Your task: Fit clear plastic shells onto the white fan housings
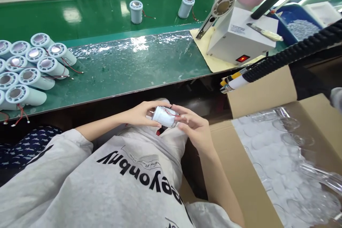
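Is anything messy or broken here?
Nothing looks broken. The pile of white cylinders at the table's left lies tumbled on its sides with red wires trailing, while two cylinders on the belt stand upright. Both hands, left and right, hold one cylinder.

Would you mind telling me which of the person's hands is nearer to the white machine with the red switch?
The right hand sits below it; the left hand lies farther left of the white machine.
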`<state>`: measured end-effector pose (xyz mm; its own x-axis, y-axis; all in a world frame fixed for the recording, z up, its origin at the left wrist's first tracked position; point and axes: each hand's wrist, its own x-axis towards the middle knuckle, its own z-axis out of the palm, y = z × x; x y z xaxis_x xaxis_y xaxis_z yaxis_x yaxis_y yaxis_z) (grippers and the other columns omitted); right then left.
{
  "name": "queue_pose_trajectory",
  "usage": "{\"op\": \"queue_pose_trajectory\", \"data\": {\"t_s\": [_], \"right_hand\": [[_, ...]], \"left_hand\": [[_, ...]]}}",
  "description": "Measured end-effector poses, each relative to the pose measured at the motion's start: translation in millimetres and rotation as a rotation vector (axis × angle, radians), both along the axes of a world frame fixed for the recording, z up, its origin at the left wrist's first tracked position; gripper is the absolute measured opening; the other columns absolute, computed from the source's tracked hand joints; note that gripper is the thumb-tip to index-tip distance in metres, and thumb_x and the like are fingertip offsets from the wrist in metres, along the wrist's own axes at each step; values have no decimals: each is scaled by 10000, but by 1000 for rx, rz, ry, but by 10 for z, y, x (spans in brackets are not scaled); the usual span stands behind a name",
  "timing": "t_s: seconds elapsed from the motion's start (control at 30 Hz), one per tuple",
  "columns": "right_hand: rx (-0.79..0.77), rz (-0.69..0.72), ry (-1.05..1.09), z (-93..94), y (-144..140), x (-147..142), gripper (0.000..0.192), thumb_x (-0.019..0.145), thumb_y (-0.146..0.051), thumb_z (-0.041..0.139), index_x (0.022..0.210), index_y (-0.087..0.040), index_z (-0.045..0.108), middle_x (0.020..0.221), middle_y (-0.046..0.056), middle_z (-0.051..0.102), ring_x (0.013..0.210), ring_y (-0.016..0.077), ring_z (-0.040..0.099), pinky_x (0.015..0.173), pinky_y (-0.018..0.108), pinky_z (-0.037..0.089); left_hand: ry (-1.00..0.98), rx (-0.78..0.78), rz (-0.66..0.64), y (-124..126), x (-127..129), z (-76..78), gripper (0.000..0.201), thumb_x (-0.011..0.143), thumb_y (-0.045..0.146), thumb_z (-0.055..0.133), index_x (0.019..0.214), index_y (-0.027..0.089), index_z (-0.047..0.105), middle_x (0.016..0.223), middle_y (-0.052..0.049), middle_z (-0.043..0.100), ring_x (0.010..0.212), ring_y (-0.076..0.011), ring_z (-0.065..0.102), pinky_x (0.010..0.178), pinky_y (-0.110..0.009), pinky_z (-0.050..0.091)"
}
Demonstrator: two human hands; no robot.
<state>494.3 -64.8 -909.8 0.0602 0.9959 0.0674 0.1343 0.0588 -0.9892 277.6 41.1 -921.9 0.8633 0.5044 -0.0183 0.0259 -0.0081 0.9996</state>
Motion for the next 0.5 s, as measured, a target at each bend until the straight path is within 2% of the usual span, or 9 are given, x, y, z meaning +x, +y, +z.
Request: {"op": "queue_pose_trajectory", "data": {"t_s": [0.1, 0.17, 0.23, 0.37, 0.5], "right_hand": [[100, 79, -222, 7, -62, 24, 299, 803, -369, 863, 1084, -298, 788, 1328, 73, 727, 1292, 330, 655, 1125, 523, 522], [108, 70, -276, -8, -104, 28, 288, 850, -379, 822, 1119, -294, 764, 1341, 78, 719, 1304, 323, 649, 1125, 521, 528], [78, 64, -229, -36, -137, 27, 312, 861, -425, 808, 1130, -283, 739, 1337, 86, 719, 1282, 315, 663, 1073, 497, 575], [-11, 66, -74, -66, -165, 20, 385, 835, -475, 826, 1141, -276, 702, 1310, 88, 719, 1215, 287, 694, 970, 441, 641], [-79, 72, -4, -35, -169, 23, 405, 826, -485, 833, 1147, -285, 688, 1285, 78, 718, 1200, 273, 690, 953, 420, 645]], "left_hand": [[13, -138, 19, -20, -6, 19, 708, 766, 344, 852, 1416, 221, 598, 1375, -146, 642, 1059, -223, 699, 880, -332, 573], [29, -153, 4, -21, -10, 38, 714, 763, 347, 858, 1420, 237, 604, 1369, -137, 653, 1003, -207, 705, 836, -313, 573], [24, -122, -18, -15, -11, 71, 723, 748, 326, 873, 1421, 257, 617, 1414, -134, 640, 1056, -225, 702, 858, -317, 573], [-24, -49, -60, -7, -20, 136, 722, 743, 274, 882, 1421, 283, 633, 1503, -124, 594, 1313, -297, 612, 1011, -376, 551], [-47, 19, -81, -14, -42, 150, 698, 768, 290, 874, 1424, 291, 634, 1509, -120, 590, 1380, -311, 571, 1046, -392, 547]]}}
